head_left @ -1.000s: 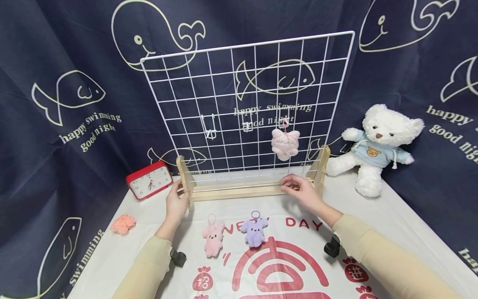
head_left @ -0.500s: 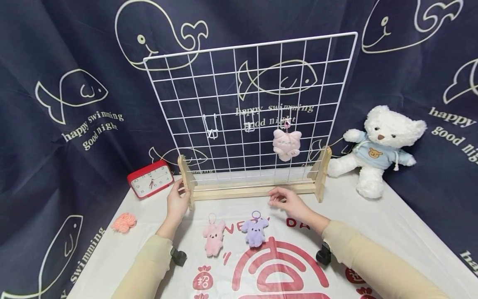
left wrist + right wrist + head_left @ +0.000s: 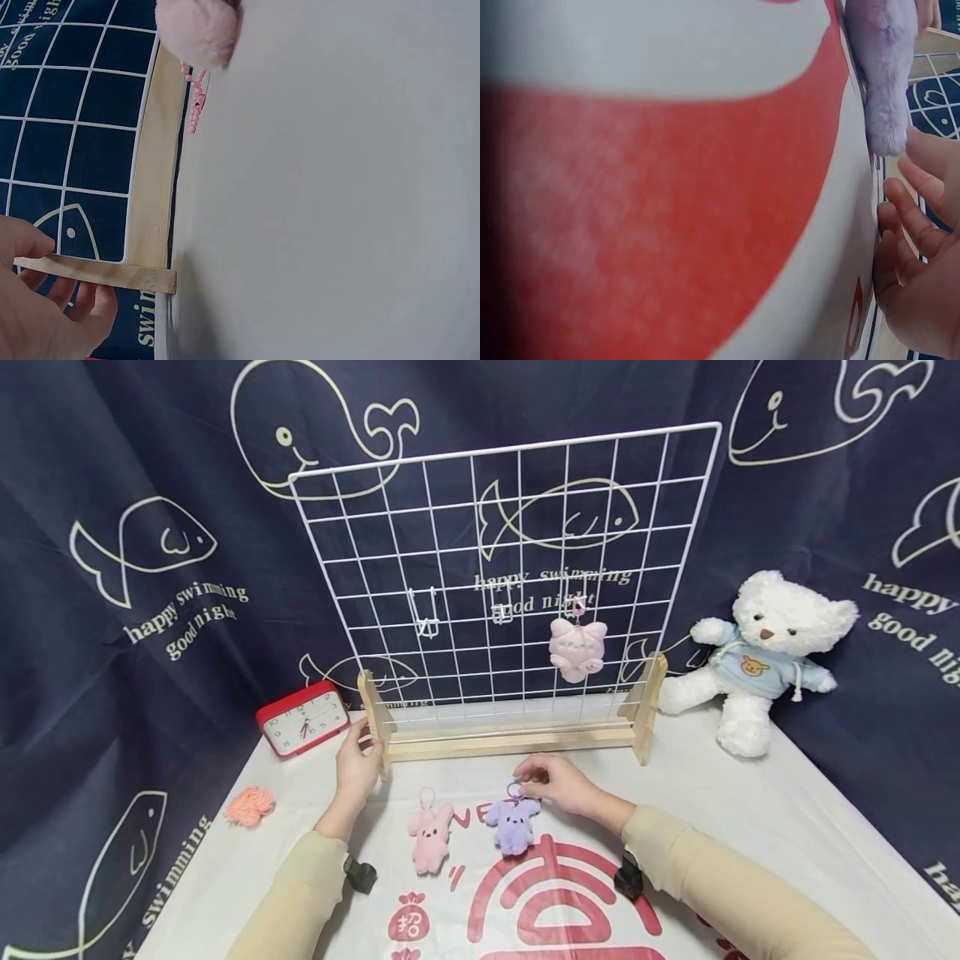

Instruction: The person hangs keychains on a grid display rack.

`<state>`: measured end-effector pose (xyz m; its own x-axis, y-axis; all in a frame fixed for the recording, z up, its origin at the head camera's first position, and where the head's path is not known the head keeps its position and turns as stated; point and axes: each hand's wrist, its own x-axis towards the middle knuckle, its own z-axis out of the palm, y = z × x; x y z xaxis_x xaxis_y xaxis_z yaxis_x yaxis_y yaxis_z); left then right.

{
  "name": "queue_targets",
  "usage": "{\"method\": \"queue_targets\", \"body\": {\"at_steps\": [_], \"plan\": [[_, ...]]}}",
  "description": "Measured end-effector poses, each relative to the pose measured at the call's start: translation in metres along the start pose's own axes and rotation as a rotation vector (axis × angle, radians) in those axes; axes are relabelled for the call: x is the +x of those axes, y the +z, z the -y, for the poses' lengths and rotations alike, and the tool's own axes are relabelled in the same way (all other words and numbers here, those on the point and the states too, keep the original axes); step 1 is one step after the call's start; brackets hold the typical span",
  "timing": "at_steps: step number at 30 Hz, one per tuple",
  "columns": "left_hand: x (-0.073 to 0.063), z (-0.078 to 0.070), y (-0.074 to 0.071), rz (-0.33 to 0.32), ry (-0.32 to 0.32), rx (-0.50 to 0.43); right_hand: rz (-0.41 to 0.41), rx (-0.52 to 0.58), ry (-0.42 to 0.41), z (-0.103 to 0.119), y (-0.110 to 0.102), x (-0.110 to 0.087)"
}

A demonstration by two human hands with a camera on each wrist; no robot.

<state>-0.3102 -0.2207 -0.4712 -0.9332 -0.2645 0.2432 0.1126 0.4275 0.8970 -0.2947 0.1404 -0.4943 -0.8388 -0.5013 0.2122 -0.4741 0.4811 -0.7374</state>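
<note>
My left hand [image 3: 358,762] grips the left upright of the wooden stand [image 3: 510,744]; in the left wrist view its thumb is on one side of the wooden piece [image 3: 112,273] and the fingers on the other. A purple plush keychain [image 3: 513,828] lies on the table, its ring [image 3: 514,790] toward the stand. My right hand [image 3: 558,783] is right at that ring, with loosely bent fingers; in the right wrist view the fingertips are beside the purple plush [image 3: 885,82]. To the left lies a pink plush keychain [image 3: 431,842] with a ring. A pale pink plush [image 3: 576,650] hangs on the white grid [image 3: 540,535].
White hooks [image 3: 426,625] are on the grid's left and middle. A red alarm clock [image 3: 303,720] stands left of the stand, with coral yarn [image 3: 250,807] nearer the front. A white teddy bear [image 3: 757,652] in a blue top sits at the right.
My right hand has moved left and toward me, from the stand's base bar to the purple keychain's ring. My left hand stays on the stand's left upright.
</note>
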Motion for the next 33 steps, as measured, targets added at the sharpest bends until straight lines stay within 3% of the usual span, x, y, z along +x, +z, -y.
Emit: {"method": "queue_targets", "body": {"at_steps": [13, 33], "plan": [[-0.0005, -0.0013, 0.0014, -0.011, 0.010, -0.005, 0.035, -0.135, -0.029, 0.0048, 0.0024, 0.0036], [0.0002, 0.0012, 0.0008, -0.012, 0.013, -0.011, 0.006, -0.132, -0.050, 0.0090, 0.0042, 0.0036]]}}
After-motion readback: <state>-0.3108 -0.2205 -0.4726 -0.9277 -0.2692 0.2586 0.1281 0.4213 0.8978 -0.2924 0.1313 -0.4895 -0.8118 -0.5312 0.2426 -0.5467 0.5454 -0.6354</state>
